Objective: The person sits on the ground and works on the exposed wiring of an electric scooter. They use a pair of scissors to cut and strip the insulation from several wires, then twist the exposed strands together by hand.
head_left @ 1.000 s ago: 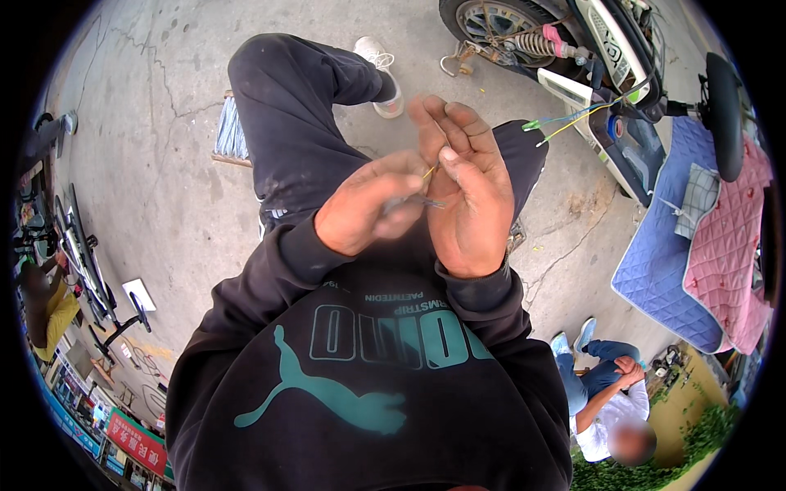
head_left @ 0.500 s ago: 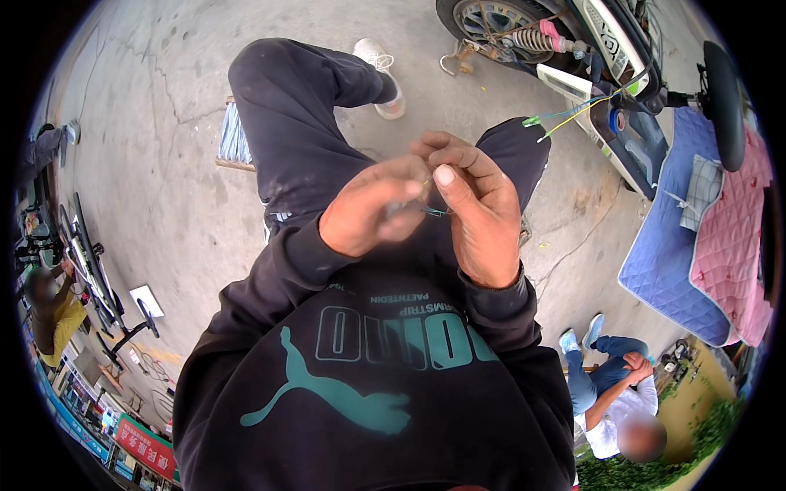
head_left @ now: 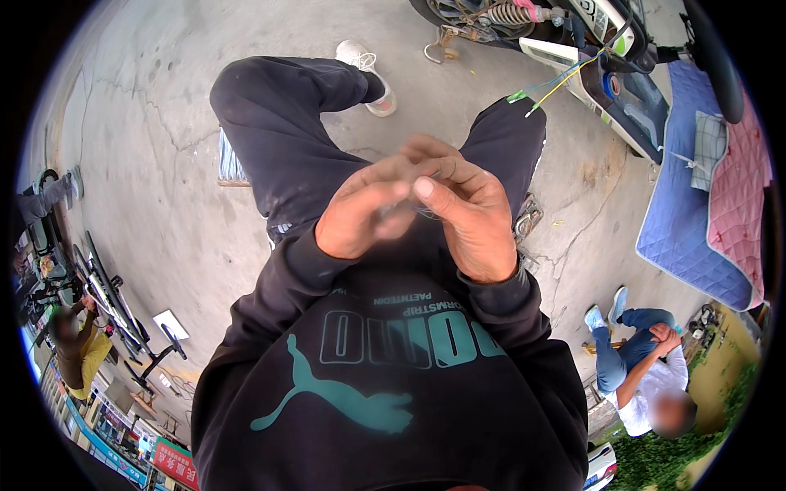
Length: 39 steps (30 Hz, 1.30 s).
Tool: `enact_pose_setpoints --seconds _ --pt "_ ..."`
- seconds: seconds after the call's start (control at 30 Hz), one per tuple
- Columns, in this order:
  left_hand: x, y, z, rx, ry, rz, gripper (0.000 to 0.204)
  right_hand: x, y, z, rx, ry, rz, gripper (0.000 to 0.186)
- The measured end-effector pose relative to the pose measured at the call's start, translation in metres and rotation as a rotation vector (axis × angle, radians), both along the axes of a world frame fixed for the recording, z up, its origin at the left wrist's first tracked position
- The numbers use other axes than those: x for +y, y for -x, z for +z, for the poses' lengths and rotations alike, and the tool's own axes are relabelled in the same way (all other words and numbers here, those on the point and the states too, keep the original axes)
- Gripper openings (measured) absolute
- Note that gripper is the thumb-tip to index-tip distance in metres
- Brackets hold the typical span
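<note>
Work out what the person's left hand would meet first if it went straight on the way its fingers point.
Most likely the right hand: the left hand points towards it. Motion blur hides whether they touch, and the thin strands between them might be met first.

Landmark: the scooter [head_left: 573,57]. Its loose wires [head_left: 568,77] extend to its left, toward the right knee [head_left: 512,131]. The right hand [head_left: 475,217] is left of the scooter and on its near side; the left hand [head_left: 364,200] is further left. The shoe [head_left: 368,78] rests on the ground [head_left: 172,204] left of the scooter, the bundle [head_left: 232,159] beyond it, the bicycle [head_left: 110,286] furthest left. The quilt [head_left: 679,221] lies to the scooter's right, a cloth [head_left: 709,151] on it. A seated person [head_left: 643,360] is on the scooter's near side, past the quilt.
</note>
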State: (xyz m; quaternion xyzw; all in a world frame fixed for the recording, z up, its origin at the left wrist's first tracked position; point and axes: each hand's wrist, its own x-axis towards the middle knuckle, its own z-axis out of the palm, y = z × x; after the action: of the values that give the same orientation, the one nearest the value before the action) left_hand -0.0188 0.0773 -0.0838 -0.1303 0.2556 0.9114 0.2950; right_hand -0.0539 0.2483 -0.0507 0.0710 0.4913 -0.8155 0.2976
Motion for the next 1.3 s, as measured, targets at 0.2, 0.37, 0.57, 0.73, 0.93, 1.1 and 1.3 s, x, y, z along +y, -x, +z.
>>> enact_pose_setpoints --seconds 0.2,0.37,0.57,0.73,0.93,1.1,1.3 --pt "0.003 0.005 0.006 0.040 0.064 -0.062 0.031 0.004 0.003 0.004 0.026 -0.146 0.072 0.020" --pt "0.005 0.006 0.010 0.017 0.056 -0.012 0.035 0.010 0.008 0.003 0.053 -0.123 0.170 0.024" --pt "0.005 0.005 0.000 0.039 0.062 -0.075 0.047 0.016 0.007 0.001 0.040 -0.083 0.082 0.027" --pt "0.009 0.009 0.010 0.051 0.088 -0.081 0.046 0.014 0.003 -0.004 0.106 -0.212 0.104 0.025" --pt "0.009 0.004 0.005 0.039 0.117 -0.080 0.036 0.015 0.008 -0.001 0.282 -0.407 0.224 0.017" --pt "0.010 0.003 0.001 -0.002 0.123 -0.066 0.029 0.016 0.008 0.004 0.361 -0.522 0.281 0.017" --pt "0.025 0.002 -0.001 0.024 0.126 -0.033 0.027 0.021 -0.006 0.008 0.579 -0.760 0.160 0.018"
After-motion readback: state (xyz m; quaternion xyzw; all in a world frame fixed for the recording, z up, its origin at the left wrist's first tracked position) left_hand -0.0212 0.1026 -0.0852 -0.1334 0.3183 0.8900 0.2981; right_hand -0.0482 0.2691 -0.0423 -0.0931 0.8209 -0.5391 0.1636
